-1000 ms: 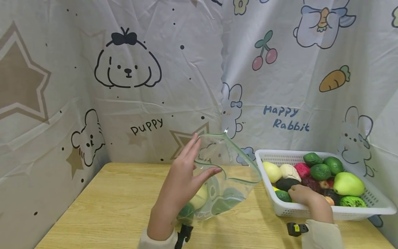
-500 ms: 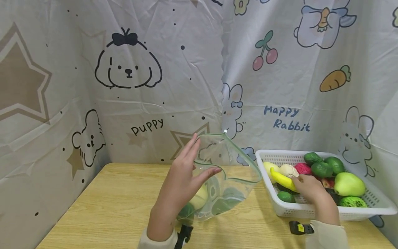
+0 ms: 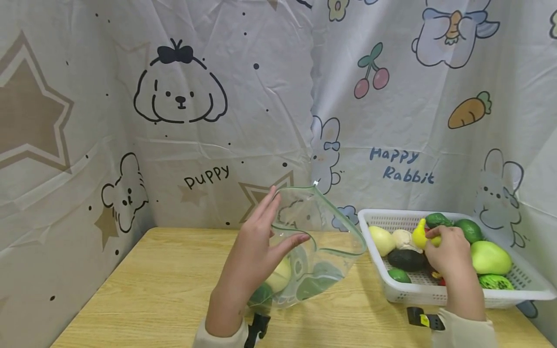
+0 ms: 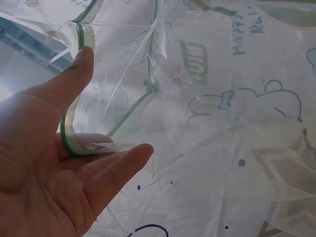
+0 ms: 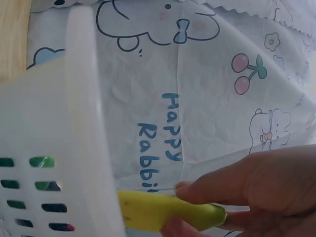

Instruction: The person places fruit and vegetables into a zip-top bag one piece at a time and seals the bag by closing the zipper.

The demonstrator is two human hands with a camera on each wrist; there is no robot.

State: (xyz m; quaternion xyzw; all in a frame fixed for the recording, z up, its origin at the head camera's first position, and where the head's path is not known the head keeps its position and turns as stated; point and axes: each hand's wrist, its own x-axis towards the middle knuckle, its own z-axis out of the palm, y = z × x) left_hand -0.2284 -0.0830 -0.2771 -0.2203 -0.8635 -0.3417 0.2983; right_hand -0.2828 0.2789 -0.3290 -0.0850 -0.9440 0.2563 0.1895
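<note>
The left hand (image 3: 256, 256) is at the mouth of a clear zip-lock bag (image 3: 319, 270) with green trim, its thumb and straight fingers spread apart. In the left wrist view, the bag's green zip rim (image 4: 69, 123) runs past the thumb and between the fingers. Low behind the plastic show a pale yellow round fruit (image 3: 279, 276) and a dark green one (image 3: 261, 295), partly hidden by the wrist. The right hand (image 3: 450, 249) pinches a yellow banana (image 3: 419, 235) over the white basket (image 3: 435, 292). Seen from the right wrist, thumb and fingers grip the banana (image 5: 148, 210) near one end.
In the basket lie a pale yellow fruit (image 3: 381, 240), a black avocado-like piece (image 3: 406, 260), a large green fruit (image 3: 491, 258) and several others. A wooden table (image 3: 165, 290) carries everything, with printed curtains (image 3: 261, 121) behind and at the sides.
The right hand has gripped the banana, lifted it from among the fruit and moved right and slightly back with it. The left hand and bag have stayed put.
</note>
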